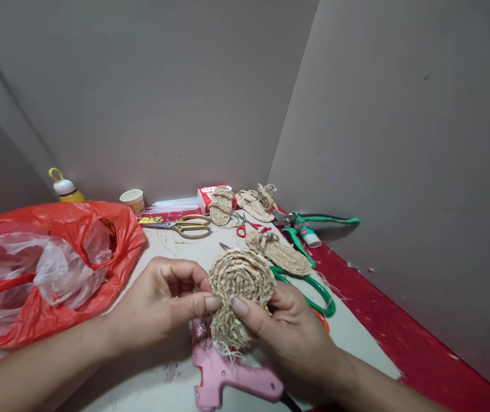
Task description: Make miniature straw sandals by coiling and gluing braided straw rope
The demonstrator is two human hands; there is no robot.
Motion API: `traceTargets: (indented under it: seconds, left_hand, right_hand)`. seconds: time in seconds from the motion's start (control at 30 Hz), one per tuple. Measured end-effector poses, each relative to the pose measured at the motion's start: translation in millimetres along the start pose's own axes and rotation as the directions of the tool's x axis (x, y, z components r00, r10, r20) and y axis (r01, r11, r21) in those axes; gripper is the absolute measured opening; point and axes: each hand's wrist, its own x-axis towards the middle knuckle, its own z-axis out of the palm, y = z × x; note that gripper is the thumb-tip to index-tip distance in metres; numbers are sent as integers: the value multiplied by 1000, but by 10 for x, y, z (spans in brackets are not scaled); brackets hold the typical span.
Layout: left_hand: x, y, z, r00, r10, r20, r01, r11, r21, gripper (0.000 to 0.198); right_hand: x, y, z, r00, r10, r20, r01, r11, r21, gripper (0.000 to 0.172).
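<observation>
Both hands pinch 1 straw sole (241,280) tight: the left hand (163,303) has its side, and the right hand (300,332) has its thumb on the front. It is held up over a pink glue gun (223,372), by the near edge of the table (343,332). A big red bag (120,229) sits at the left edge, with clear plastic (60,269) bunched in its folds. 1 paper cup (137,203) stands at the far edge; its inside is too small to see well. The sole's wide round end points to the far edge, its thin end to the near edge, and its long way runs between them.
</observation>
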Motion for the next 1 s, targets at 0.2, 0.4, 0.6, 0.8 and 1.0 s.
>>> traceTargets:
  seconds: [0.2, 0.4, 0.6, 0.8, 1.0]
  left_hand:
    - [-11, -11, 66, 998, 16, -58, -12, 997, 71, 23]
    - [63, -26, 17, 997, 16, -78, -15, 1000, 15, 27]
    - [103, -43, -37, 993, 42, -106, -42, 999, -2, 26]
    - [77, -75, -8, 995, 22, -97, -21, 1000, 11, 26]
    - [53, -46, -9, 997, 15, -69, -11, 998, 54, 25]
  right_hand:
    - [21, 32, 15, 999, -11, -35, 8, 998, -59, 22]
    - [108, -77, -67, 999, 10, 37, -8, 998, -63, 20]
    - [140, -150, -153, 998, -8, 58, 13, 996, -84, 23]
    - [122, -60, -126, 999, 9, 42, -3, 992, -125, 26]
    - [106, -53, -118, 990, 30, 137, -18, 996, -86, 27]
